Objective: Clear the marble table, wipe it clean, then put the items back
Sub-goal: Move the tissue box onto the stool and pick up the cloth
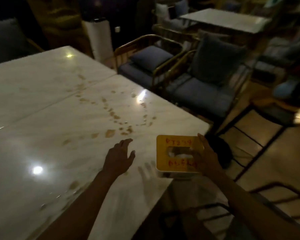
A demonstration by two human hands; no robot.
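Observation:
A white marble table (47,135) fills the left and middle, with brown spill stains (111,115) scattered across it. My right hand (206,156) grips the right side of a yellow-topped tissue box (177,153) with red writing, held at the table's near right corner. White tissue shows in its slot. My left hand (119,158) hovers over the table just left of the box, fingers spread, holding nothing.
Blue cushioned armchairs with brass frames (201,84) stand along the table's right side. A dark stool (222,153) sits under the box. Another pale table (227,19) stands at the back right. A white cylinder (99,40) stands behind the marble table.

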